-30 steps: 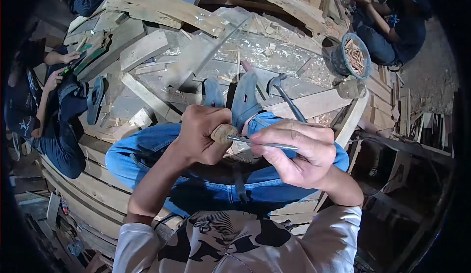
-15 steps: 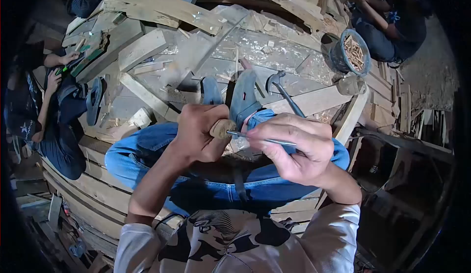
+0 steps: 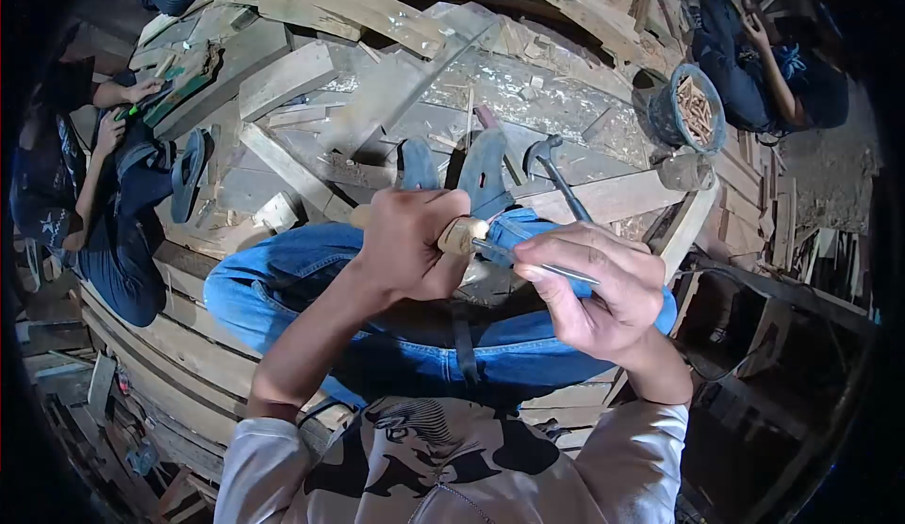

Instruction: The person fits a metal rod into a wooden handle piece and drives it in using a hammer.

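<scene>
My left hand point(image 3: 410, 241) is closed around a short rounded piece of wood point(image 3: 463, 235). One pale end of it sticks out toward the right, and a bit of the other end shows behind my fist. In my right hand point(image 3: 608, 288) a thin metal rod-like tool point(image 3: 572, 273) is pinched between thumb and fingers. Its tip is at the wood's pale end; whether it has gone in, I cannot tell. Both hands are above my lap, over the blue jeans point(image 3: 273, 284).
A hammer point(image 3: 563, 185) lies on the boards beyond my knees. At the right back stands a bucket point(image 3: 663, 119) of small wooden pegs point(image 3: 695, 111), near a clear jar point(image 3: 685, 172). Planks point(image 3: 287, 81) and scraps cover the floor ahead. People sit at the left and upper right.
Both hands have shifted slightly right in view, still holding the wood and the metal tool. The wood is turned more sideways, and its far end now shows behind my left fist.
</scene>
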`<state>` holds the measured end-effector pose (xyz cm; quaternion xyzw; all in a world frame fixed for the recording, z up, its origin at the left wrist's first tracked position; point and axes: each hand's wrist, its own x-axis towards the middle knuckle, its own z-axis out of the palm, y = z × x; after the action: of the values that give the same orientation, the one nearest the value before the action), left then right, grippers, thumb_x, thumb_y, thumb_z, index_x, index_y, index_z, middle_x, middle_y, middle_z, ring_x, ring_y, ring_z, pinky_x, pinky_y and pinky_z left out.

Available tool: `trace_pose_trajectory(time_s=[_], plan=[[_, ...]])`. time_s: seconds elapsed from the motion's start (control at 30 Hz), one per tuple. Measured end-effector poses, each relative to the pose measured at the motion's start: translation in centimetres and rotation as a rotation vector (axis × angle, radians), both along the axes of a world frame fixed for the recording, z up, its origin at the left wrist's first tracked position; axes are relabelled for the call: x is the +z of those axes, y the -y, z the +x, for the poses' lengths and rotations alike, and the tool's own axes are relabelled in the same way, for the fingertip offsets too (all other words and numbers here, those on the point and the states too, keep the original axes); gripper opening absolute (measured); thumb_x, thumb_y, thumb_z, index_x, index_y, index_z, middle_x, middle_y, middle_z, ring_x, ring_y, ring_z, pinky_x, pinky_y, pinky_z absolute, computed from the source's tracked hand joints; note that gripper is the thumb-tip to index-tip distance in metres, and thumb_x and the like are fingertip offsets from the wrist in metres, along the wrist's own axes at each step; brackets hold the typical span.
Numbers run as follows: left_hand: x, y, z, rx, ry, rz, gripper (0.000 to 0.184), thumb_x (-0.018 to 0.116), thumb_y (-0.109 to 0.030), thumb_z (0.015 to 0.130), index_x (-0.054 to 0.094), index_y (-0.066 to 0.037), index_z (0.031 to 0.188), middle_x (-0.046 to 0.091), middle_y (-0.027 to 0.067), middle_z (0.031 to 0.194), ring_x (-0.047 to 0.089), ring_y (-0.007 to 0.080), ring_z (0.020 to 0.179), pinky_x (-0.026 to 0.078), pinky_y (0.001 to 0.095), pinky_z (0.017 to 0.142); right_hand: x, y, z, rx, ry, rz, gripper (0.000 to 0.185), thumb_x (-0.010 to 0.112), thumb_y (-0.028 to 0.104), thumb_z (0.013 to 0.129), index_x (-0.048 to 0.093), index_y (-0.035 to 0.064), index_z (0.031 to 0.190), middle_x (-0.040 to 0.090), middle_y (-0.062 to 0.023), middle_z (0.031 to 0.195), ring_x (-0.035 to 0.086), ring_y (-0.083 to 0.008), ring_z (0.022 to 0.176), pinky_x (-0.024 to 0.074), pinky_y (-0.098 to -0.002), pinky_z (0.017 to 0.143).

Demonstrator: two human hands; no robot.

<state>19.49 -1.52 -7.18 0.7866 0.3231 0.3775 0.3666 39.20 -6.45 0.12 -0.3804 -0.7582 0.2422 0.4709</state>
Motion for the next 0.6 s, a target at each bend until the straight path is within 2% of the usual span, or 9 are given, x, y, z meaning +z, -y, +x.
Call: trace_pose_trajectory(time_s=[0.13, 0.23, 0.33, 0.4, 0.47, 0.53, 0.6], plan=[[-0.7, -0.2, 0.5, 0.042, -0.043, 0.098, 0.017, 0.06, -0.016, 0.062, 0.047, -0.005, 0.063, 0.038, 0.0121, 0.055, 0.042, 0.0319, 0.046, 0.032, 0.0381, 0.045, -0.7, 1.1, 0.2, -0.09, 0.037, -0.044, 0.019, 0.072, -0.007, 0.074, 0.068, -0.0044, 0.093, 0.07, -0.0121, 0.081, 0.069, -0.0232, 0.068, 0.0561, -0.0303, 0.065], [-1.0, 0.0, 0.6, 0.029, -0.111, 0.144, 0.017, 0.06, -0.016, 0.065, 0.046, -0.007, 0.062, 0.04, 0.0114, 0.055, 0.045, 0.032, 0.045, 0.034, 0.0386, 0.044, -1.8, 1.7, 0.4, -0.146, -0.003, -0.091, 0.018, 0.071, -0.007, 0.074, 0.069, -0.004, 0.091, 0.07, -0.0116, 0.077, 0.069, -0.0219, 0.066, 0.0544, -0.0288, 0.061], [-0.9, -0.1, 0.8, 0.026, -0.18, 0.161, 0.018, 0.061, -0.016, 0.069, 0.047, -0.008, 0.063, 0.044, 0.0113, 0.055, 0.049, 0.0327, 0.046, 0.038, 0.0397, 0.043, -2.3, 2.1, 0.8, -0.169, -0.004, -0.093, 0.016, 0.071, -0.006, 0.075, 0.07, -0.0037, 0.09, 0.07, -0.0114, 0.077, 0.068, -0.0207, 0.064, 0.0532, -0.0278, 0.058], [-0.5, 0.1, 0.9, 0.016, -0.338, 0.179, 0.018, 0.063, -0.018, 0.07, 0.048, -0.008, 0.065, 0.049, 0.0112, 0.056, 0.053, 0.0333, 0.048, 0.042, 0.0405, 0.044, -1.1, 2.1, 1.5, -0.171, 0.04, -0.176, 0.012, 0.071, -0.004, 0.076, 0.07, -0.0038, 0.088, 0.07, -0.0123, 0.077, 0.068, -0.0197, 0.062, 0.0525, -0.0271, 0.056], [-0.4, 0.1, 1.2, 0.006, -0.353, 0.208, 0.018, 0.064, -0.019, 0.069, 0.049, -0.008, 0.066, 0.052, 0.0112, 0.057, 0.054, 0.0333, 0.048, 0.043, 0.0408, 0.045, 0.0, 1.5, 2.4, -0.082, 0.153, -0.262, 0.009, 0.07, -0.002, 0.077, 0.069, -0.0042, 0.086, 0.069, -0.0147, 0.075, 0.067, -0.0198, 0.059, 0.0508, -0.0263, 0.054], [-0.1, 0.0, 1.1, -0.044, -0.42, 0.215, 0.018, 0.064, -0.019, 0.067, 0.05, -0.008, 0.066, 0.053, 0.0104, 0.058, 0.055, 0.0329, 0.048, 0.044, 0.0402, 0.045, 0.6, 1.6, 2.9, -0.071, 0.226, -0.298, 0.014, 0.068, -0.004, 0.076, 0.068, -0.0043, 0.09, 0.066, -0.0138, 0.072, 0.065, -0.0211, 0.059, 0.05, -0.0288, 0.05], [0.2, 0.3, 1.2, -0.066, -0.454, 0.187, 0.018, 0.064, -0.02, 0.065, 0.051, -0.008, 0.068, 0.054, 0.0099, 0.058, 0.057, 0.0314, 0.05, 0.045, 0.0404, 0.045, 0.9, 1.8, 3.0, -0.024, 0.618, -0.202, 0.023, 0.068, -0.004, 0.072, 0.067, -0.0035, 0.096, 0.06, -0.0112, 0.071, 0.062, -0.0227, 0.059, 0.0495, -0.0334, 0.047]])
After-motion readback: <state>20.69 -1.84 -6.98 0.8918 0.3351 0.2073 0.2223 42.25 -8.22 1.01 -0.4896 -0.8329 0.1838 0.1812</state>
